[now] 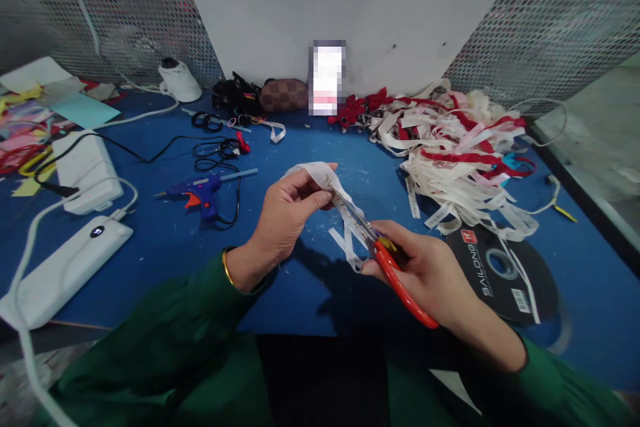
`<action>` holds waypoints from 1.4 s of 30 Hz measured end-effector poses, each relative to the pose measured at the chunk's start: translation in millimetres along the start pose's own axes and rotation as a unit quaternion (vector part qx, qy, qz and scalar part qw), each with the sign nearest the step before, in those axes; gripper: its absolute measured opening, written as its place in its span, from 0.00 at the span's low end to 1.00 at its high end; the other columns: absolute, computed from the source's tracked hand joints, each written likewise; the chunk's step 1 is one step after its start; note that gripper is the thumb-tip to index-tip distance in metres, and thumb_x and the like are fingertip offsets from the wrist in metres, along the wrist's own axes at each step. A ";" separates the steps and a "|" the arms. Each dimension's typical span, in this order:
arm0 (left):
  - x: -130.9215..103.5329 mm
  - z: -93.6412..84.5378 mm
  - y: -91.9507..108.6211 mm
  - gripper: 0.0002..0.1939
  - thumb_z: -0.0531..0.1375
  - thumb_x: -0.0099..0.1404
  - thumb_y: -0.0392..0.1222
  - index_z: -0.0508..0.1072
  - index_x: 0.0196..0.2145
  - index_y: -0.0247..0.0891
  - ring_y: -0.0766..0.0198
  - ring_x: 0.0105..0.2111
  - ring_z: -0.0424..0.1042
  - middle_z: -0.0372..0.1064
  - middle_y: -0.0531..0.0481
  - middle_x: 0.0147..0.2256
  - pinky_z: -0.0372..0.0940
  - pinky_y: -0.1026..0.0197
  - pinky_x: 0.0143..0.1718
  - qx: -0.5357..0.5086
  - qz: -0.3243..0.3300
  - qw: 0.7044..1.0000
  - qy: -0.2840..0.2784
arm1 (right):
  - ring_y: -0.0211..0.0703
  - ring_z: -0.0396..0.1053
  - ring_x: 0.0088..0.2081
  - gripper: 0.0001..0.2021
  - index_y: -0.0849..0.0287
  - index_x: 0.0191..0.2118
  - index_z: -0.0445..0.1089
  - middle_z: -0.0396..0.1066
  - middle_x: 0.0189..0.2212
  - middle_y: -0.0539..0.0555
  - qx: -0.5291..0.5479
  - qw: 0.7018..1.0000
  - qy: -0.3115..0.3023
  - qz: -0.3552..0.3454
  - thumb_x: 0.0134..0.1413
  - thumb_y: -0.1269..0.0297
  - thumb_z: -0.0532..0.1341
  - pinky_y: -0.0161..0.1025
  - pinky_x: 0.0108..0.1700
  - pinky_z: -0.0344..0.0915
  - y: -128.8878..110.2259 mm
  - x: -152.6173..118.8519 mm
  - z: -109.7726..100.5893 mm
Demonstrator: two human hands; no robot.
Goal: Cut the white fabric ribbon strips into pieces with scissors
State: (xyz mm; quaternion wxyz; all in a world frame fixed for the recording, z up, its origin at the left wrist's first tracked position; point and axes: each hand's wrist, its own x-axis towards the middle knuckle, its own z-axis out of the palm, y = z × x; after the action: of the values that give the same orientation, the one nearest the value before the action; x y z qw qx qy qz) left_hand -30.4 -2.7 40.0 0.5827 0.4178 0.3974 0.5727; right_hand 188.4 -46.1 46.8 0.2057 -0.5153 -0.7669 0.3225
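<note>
My left hand [287, 213] pinches a white sheer ribbon [317, 172] between thumb and fingers, above the middle of the blue table. The ribbon loops over the fingers, and its loose end hangs down toward the tabletop. In my right hand [425, 267] is a pair of scissors [395, 277] with red handles. Their blades point up and left, lying along the ribbon close to my left thumb. Whether the blades are parted is too small to tell. Part of the handles is hidden by my right fingers.
A blue glue gun [203, 195] lies left, near white power strips [85, 170] and a power bank [70, 267] with cables. Ribbon strips [450, 160] are heaped at the right, beside a black ribbon spool [537, 280]. A phone [327, 77] leans against the back wall.
</note>
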 end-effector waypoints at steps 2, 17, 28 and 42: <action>-0.1 -0.1 -0.3 0.18 0.70 0.55 0.35 0.82 0.45 0.41 0.67 0.33 0.73 0.77 0.51 0.35 0.72 0.64 0.36 0.005 0.000 1.000 0.003 | 0.39 0.62 0.25 0.24 0.56 0.47 0.73 0.69 0.23 0.48 -0.003 1.000 0.005 -0.003 0.56 0.41 0.64 0.34 0.28 0.60 -0.2 0.4 0.4; 1.0 -1.3 0.3 0.09 0.69 0.58 0.40 0.84 0.38 0.42 0.64 0.35 0.75 0.80 0.48 0.44 0.74 0.61 0.37 0.003 0.020 0.999 0.034 | 0.39 0.67 0.25 0.25 0.56 0.49 0.74 0.73 0.25 0.49 -0.032 0.999 0.032 -0.020 0.56 0.41 0.64 0.34 0.29 0.62 -0.4 -0.8 1.6; 1.3 0.4 -0.1 0.11 0.70 0.54 0.36 0.84 0.38 0.42 0.65 0.34 0.75 0.80 0.49 0.41 0.73 0.62 0.37 0.002 0.023 0.999 0.032 | 0.39 0.67 0.24 0.27 0.56 0.48 0.74 0.74 0.26 0.50 -0.048 0.998 0.032 -0.019 0.55 0.37 0.62 0.34 0.28 0.62 -2.8 0.3 0.8; -1.7 2.1 -1.8 0.18 0.70 0.54 0.35 0.82 0.44 0.42 0.65 0.34 0.74 0.78 0.51 0.37 0.73 0.61 0.38 0.011 0.007 1.000 0.007 | 0.38 0.61 0.24 0.26 0.55 0.49 0.71 0.68 0.24 0.47 -0.003 1.000 -0.020 0.013 0.56 0.39 0.63 0.34 0.27 0.60 -1.3 -1.0 -0.4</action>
State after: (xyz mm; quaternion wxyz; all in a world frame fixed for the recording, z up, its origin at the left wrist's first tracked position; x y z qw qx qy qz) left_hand -27.9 -4.5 39.0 0.5711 0.4230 0.4049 0.5753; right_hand 188.2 -47.3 48.0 0.1850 -0.5194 -0.7649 0.3331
